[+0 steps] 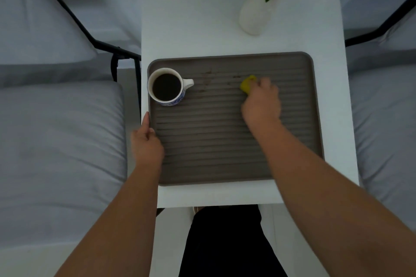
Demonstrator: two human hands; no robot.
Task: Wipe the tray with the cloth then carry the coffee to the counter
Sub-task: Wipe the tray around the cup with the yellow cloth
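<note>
Nearest you, your dark trousers (pixel 225 243) show below the near edge of the white table (pixel 175 29), and both your bare forearms reach forward over it. Your left hand (pixel 146 141) rests at the left rim of the grey ribbed tray (pixel 213 153), fingers fairly straight along the edge and the thumb laid over the rim onto the ribs; it looks like a light hold on the rim rather than a full grip. The tray lies flat on the table and takes up most of its near half. Further in, your right hand (pixel 262 103) is curled round a yellow cloth (pixel 247 84) and presses it down on the ribs in the right part of the tray; only a small bunch of cloth shows past your fingers on the left. Just left of the cloth, across the far middle of the tray, a few brownish stains (pixel 208 81) sit on the ribs. The mug (pixel 167 86), white with a blue pattern, stands upright in the far left corner of the tray, full of dark coffee, handle pointing right. Beyond the tray a white vase (pixel 256 13) with green leaves and white flowers stands on the far right of the table. Grey cushions (pixel 60 141) lie on either side of the table
</note>
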